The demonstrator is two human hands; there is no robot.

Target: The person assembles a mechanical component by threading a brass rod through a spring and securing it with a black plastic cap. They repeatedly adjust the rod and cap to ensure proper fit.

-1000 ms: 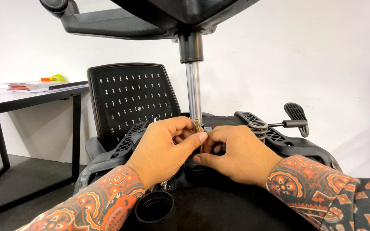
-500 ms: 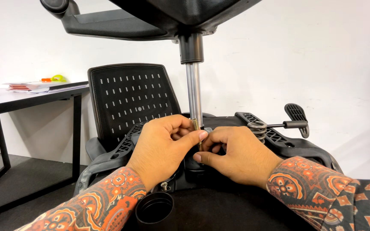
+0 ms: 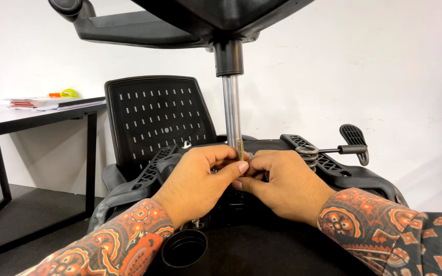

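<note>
An upturned black office chair lies before me, its metal gas cylinder [image 3: 231, 110] rising to the wheel base [image 3: 200, 15] overhead. My left hand [image 3: 195, 181] and my right hand [image 3: 282, 184] meet at the foot of the cylinder over the chair's black seat mechanism [image 3: 333, 166]. Their fingertips pinch a small threaded bolt [image 3: 240, 150] standing upright between them. A coil spring [image 3: 308, 153] and a black lever handle [image 3: 354, 140] stick out to the right of my right hand. Both sleeves are orange patterned.
A second black mesh chair back [image 3: 157, 117] stands behind, against the white wall. A dark desk [image 3: 37, 112] with papers and a yellow object is at the left. A round black cap [image 3: 184, 249] lies low in the middle. Dark carpet covers the floor.
Both hands stay at the cylinder's foot; the fingers have shifted slightly around the bolt. Nothing else has moved.
</note>
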